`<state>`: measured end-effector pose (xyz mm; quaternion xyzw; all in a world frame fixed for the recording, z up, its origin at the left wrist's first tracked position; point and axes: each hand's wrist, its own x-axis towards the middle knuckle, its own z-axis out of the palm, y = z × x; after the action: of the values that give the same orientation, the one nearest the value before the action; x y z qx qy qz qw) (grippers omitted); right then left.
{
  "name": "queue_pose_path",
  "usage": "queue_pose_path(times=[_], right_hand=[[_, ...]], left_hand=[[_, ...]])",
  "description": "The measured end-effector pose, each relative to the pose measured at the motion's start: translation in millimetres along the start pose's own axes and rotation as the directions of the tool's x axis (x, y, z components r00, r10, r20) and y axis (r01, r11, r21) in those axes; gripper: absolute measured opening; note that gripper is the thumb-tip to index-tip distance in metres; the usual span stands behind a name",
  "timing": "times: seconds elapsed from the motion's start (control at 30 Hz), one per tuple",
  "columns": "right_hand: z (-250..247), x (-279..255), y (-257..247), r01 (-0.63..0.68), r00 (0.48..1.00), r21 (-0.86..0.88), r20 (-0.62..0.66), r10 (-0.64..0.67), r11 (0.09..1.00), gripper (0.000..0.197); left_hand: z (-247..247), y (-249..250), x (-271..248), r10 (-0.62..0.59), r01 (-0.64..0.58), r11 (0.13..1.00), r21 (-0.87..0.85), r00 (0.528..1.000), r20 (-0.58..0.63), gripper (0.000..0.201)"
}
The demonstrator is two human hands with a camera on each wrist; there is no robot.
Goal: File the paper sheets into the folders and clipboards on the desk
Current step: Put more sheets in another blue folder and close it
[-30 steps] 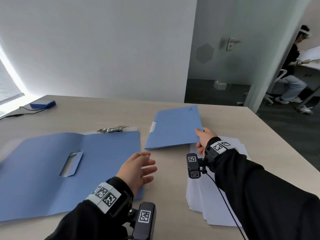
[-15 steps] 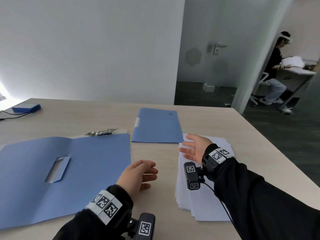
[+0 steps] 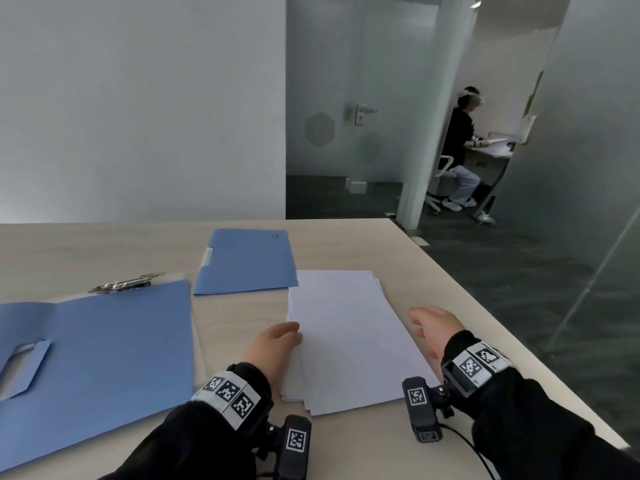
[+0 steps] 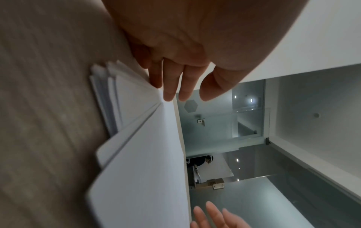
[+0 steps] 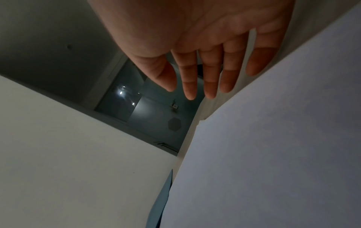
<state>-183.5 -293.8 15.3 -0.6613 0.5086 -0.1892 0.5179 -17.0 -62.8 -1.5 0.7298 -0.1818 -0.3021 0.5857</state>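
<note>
A stack of white paper sheets lies on the desk between my hands. My left hand is at the stack's left edge, its straight fingers touching the top sheets' edge. My right hand hovers open just right of the stack, fingers spread and holding nothing. An open blue folder lies at the left, over a clipboard whose metal clip shows at its far edge. A closed blue folder lies beyond the stack.
The desk's right edge runs close by my right hand, with dark floor beyond. A white wall stands behind the desk. Another person sits at a far desk past a glass partition.
My right hand let go of the closed folder, left it beyond the stack and drew back to the stack's right side. My left hand moved right to the stack's left edge.
</note>
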Motion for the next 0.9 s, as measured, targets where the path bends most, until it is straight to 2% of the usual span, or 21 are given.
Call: queue_pose_path(times=[0.1,0.17,0.27,0.33,0.43,0.67,0.77,0.9], right_hand=[[-6.2,3.9,15.4,-0.053,0.997,0.154,0.06,0.044,0.987,0.039],[-9.8,1.4,18.5,-0.073,0.995,0.19,0.081,0.058,0.979,0.035],[-13.7,-3.7,20.8,-0.077,0.994,0.122,0.087,0.067,0.99,0.029],[-14.8,-1.5,24.2,-0.062,0.994,0.101,0.1,0.052,0.993,0.013],[-17.1,5.4,31.0,-0.005,0.996,0.056,0.091,0.0,0.998,0.005],[-22.2,6.7,35.1,-0.029,0.996,-0.045,0.077,0.033,0.999,0.015],[-25.7,7.6,35.1,-0.006,0.999,-0.048,0.036,0.007,0.999,0.006],[-29.7,6.4,36.2,-0.003,1.0,-0.008,0.014,0.003,1.0,0.01]], left_hand=[[6.1,-2.3,-2.1,-0.002,-0.001,0.997,0.082,0.999,0.033,0.042],[8.3,-2.8,-1.9,0.004,-0.009,0.993,0.116,0.999,0.048,0.045],[11.3,-4.5,0.4,0.035,-0.051,0.981,0.186,0.995,0.089,0.048],[13.2,-4.9,2.3,0.04,-0.061,0.977,0.204,0.993,0.107,0.049],[13.8,-5.0,4.2,0.028,-0.055,0.979,0.195,0.99,0.138,0.049],[9.3,-5.3,3.7,0.027,-0.069,0.974,0.218,0.981,0.19,0.048],[8.5,-5.3,3.3,0.032,-0.079,0.969,0.236,0.98,0.197,0.049],[7.4,-4.4,2.7,0.03,-0.081,0.966,0.245,0.978,0.208,0.049]])
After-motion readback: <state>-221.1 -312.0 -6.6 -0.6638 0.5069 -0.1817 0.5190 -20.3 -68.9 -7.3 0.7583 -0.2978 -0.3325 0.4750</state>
